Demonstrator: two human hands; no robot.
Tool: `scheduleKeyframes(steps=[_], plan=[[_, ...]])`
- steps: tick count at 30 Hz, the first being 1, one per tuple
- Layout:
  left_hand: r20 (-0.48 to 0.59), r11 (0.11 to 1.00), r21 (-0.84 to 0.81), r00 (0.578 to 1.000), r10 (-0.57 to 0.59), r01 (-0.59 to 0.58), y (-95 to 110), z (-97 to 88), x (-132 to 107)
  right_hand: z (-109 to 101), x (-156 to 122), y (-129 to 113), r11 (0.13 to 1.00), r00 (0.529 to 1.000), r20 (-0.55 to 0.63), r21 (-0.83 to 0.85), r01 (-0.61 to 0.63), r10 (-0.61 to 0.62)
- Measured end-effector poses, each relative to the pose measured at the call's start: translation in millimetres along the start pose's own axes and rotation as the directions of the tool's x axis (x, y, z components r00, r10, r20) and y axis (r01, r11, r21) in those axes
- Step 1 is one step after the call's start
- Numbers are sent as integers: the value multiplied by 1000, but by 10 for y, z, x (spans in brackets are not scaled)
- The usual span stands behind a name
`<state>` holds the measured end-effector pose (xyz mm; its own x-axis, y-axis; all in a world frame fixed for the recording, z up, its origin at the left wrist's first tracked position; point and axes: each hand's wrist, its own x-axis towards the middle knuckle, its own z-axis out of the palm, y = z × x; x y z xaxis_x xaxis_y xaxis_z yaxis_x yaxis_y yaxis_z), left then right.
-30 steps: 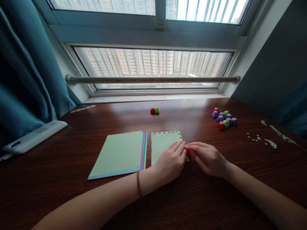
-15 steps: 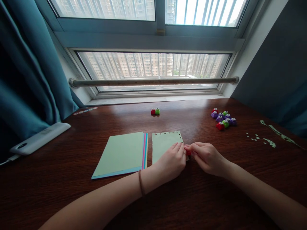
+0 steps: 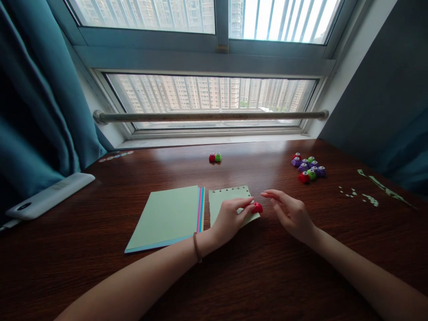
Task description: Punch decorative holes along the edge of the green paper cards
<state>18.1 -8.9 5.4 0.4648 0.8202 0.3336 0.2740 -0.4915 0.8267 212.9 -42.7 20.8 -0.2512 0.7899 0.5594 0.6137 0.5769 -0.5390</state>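
My left hand (image 3: 230, 217) pinches a small red craft hole punch (image 3: 257, 207) between thumb and fingers, at the right edge of a pale green sheet (image 3: 223, 199). Small punched holes run along the sheet's top edge, and its left edge looks wavy. The hand covers the sheet's lower middle. Just right of the punch, my right hand (image 3: 293, 217) is open, its fingers stretched toward the punch without touching it.
A stack of coloured paper (image 3: 167, 218) lies left of the sheet. Two small punches (image 3: 215, 157) stand behind it; several more punches (image 3: 308, 167) sit at the back right, near paper bits (image 3: 369, 200) and cut strips (image 3: 384, 187). A white device (image 3: 50, 196) lies far left.
My right hand has let go of the red punch and drawn back to the right, its fingers opening. My left hand now pinches the punch, which shows more fully.
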Motion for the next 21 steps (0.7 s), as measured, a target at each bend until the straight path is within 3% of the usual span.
scheduleKeyframes(steps=[2,5,10,16,21], plan=[[-3,962,-220,986,-167,163,-23,-19,44,12,-4,18,999,999,-26,-7,-32,32],[54,837,-459,949,-310,299,-65,-46,106,36,-19,27,1000,998,71,-15,1,0],[37,726,-600,917,-396,338,-118,-76,126,71,-29,23,999,989,144,26,20,-23],[100,561,-746,894,-436,357,-68,-86,117,53,9,-15,971,954,189,-23,240,-231],[149,479,-798,889,-432,366,-48,-82,134,49,7,-69,953,932,247,-83,293,-265]])
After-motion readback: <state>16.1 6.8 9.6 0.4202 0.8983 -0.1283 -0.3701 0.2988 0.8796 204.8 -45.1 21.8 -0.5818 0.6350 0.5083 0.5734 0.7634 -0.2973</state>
